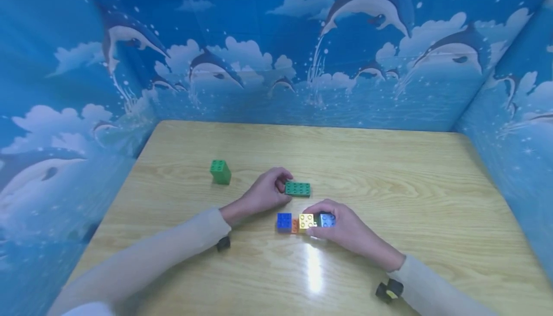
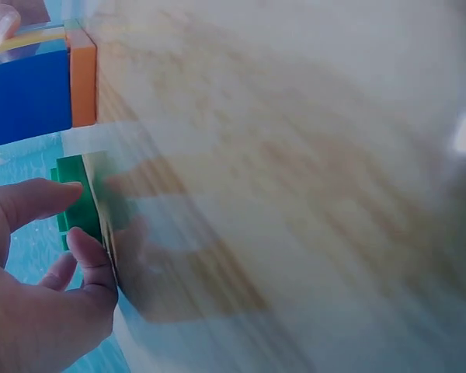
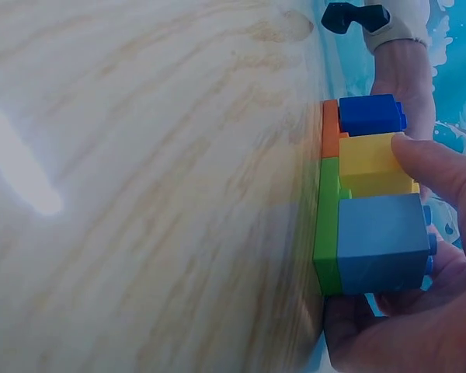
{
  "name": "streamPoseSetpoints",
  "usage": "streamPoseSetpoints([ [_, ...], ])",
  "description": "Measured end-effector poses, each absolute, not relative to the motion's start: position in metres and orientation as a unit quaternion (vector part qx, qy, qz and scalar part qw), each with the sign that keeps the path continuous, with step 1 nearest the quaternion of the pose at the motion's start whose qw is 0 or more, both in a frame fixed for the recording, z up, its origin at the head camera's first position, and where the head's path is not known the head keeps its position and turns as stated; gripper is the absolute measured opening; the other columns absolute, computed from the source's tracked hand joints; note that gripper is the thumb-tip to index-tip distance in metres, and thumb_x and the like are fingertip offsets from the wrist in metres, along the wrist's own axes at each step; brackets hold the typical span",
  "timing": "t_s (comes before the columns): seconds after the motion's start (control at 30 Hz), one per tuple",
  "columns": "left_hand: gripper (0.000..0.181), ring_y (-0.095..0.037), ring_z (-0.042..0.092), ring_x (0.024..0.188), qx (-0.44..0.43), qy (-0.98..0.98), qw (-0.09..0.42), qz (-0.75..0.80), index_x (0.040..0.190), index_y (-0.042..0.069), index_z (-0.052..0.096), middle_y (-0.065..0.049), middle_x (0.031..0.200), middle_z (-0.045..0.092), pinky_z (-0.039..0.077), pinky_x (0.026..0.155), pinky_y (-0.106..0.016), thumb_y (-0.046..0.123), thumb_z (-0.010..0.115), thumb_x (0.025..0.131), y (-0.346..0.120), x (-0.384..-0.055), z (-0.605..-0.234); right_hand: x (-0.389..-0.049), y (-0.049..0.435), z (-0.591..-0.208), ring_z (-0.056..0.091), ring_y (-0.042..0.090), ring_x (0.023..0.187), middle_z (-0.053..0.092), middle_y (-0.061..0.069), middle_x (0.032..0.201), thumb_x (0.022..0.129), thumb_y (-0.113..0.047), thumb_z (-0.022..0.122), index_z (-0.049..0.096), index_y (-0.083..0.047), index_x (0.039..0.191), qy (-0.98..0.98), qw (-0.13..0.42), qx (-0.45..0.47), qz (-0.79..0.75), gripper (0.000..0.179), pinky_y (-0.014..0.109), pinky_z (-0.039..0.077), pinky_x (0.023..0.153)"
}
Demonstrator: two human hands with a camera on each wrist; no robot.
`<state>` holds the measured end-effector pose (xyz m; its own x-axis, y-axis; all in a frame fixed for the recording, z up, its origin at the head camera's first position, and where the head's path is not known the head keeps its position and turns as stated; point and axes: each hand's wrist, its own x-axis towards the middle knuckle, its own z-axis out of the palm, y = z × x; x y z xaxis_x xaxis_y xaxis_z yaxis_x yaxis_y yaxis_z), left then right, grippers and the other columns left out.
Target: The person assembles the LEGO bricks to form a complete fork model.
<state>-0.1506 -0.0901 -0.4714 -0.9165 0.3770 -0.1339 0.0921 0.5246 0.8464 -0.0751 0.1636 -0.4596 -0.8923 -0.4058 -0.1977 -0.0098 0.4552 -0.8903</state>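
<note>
My left hand [image 1: 269, 191] pinches a flat dark green brick [image 1: 297, 189] at its left end, thumb and fingertip on it in the left wrist view, close over the table. Nearer to me lies a joined row of bricks: a dark blue brick [image 1: 284, 222] and a yellow brick [image 1: 306, 221] with a lighter blue brick [image 3: 380, 245] at the right end. Under them run an orange brick [image 3: 331, 128] and a bright green brick [image 3: 326, 225], low on the tabletop. Reaching over the row's right part, my right hand [image 1: 345, 224] grips the yellow brick between thumb and fingers.
A tall green block [image 1: 221, 173] stands on the wooden table [image 1: 389, 172], left of my left hand. Blue dolphin-print cloth [image 1: 259, 100] walls the table at the back and both sides. Each wrist carries a small black device [image 1: 389, 289].
</note>
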Motion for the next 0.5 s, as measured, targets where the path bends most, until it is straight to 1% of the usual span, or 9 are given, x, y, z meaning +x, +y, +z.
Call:
streamPoseSetpoints([
  [0.07,0.048,-0.020,0.065,0.098,0.126,0.855,0.148,0.481,0.130,0.003,0.066,-0.008,0.117,0.067,0.060,0.087,-0.033,-0.001,0.086,0.087,-0.093,-0.148,-0.472,-0.075,0.164,-0.460,0.061,0.032,0.132,0.072,-0.003,0.134,0.088,-0.030,0.093,0.079,-0.026,0.125,0.831,0.195,-0.125,-0.506,0.040,0.064,0.045,0.112],
  [0.17,0.041,-0.020,0.066,0.098,0.107,0.848,0.133,0.501,0.127,0.002,0.067,-0.008,0.116,0.069,0.060,0.088,-0.034,0.005,0.084,0.090,-0.100,-0.142,-0.472,-0.075,0.165,-0.462,0.062,0.030,0.130,0.071,-0.003,0.133,0.089,-0.031,0.093,0.077,-0.025,0.128,0.832,0.191,-0.135,-0.503,0.042,0.062,0.046,0.111],
  [0.3,0.031,-0.020,0.066,0.096,0.087,0.844,0.115,0.517,0.123,0.003,0.069,-0.005,0.109,0.070,0.058,0.089,-0.037,0.014,0.080,0.097,-0.109,-0.132,-0.469,-0.075,0.166,-0.464,0.063,0.027,0.126,0.070,-0.002,0.129,0.090,-0.036,0.091,0.070,-0.018,0.142,0.835,0.185,-0.157,-0.493,0.059,0.062,0.048,0.111],
  [0.4,0.029,-0.020,0.066,0.096,0.084,0.838,0.122,0.525,0.123,0.006,0.070,-0.003,0.108,0.071,0.058,0.087,-0.039,0.023,0.079,0.101,-0.115,-0.122,-0.467,-0.074,0.170,-0.463,0.063,0.026,0.125,0.069,0.000,0.130,0.090,-0.037,0.091,0.061,-0.015,0.151,0.836,0.182,-0.158,-0.493,0.072,0.064,0.046,0.113],
  [0.5,0.035,-0.020,0.067,0.097,0.089,0.831,0.143,0.529,0.125,0.010,0.069,0.000,0.112,0.071,0.058,0.085,-0.040,0.035,0.078,0.102,-0.117,-0.111,-0.466,-0.072,0.175,-0.460,0.061,0.027,0.131,0.067,0.003,0.138,0.090,-0.035,0.092,0.057,-0.014,0.155,0.832,0.185,-0.146,-0.502,0.077,0.064,0.042,0.117],
])
